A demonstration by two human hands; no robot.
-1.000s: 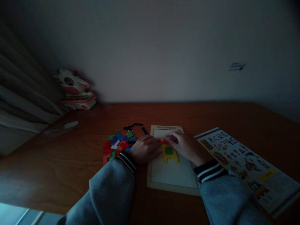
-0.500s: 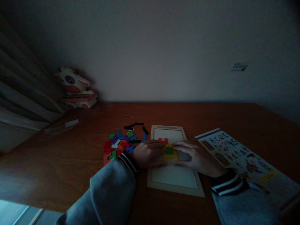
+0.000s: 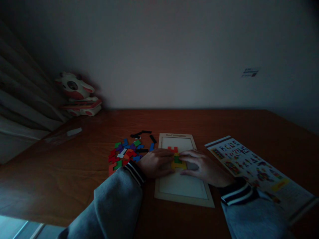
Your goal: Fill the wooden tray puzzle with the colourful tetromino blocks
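Note:
A wooden board with a pale inner panel lies in front of me. On it a red notched puzzle piece sits above a stack of a green puzzle piece and a yellow puzzle piece. My left hand presses its fingertips against the left side of this stack. From the right, my right hand closes on the same pieces, index finger near the top and thumb at the yellow piece's lower edge. Fingertips partly cover the edges of the pieces.
Left of the board lies a pile of coloured puzzle pieces, with several black strips behind it. A printed pattern sheet is on the right. A cow-shaped toy stands at the back left, near a curtain.
My right hand has moved slightly inward, and its fingers cover more of the green and yellow pieces. My left hand stays at their left side. The whole view has shifted a little.

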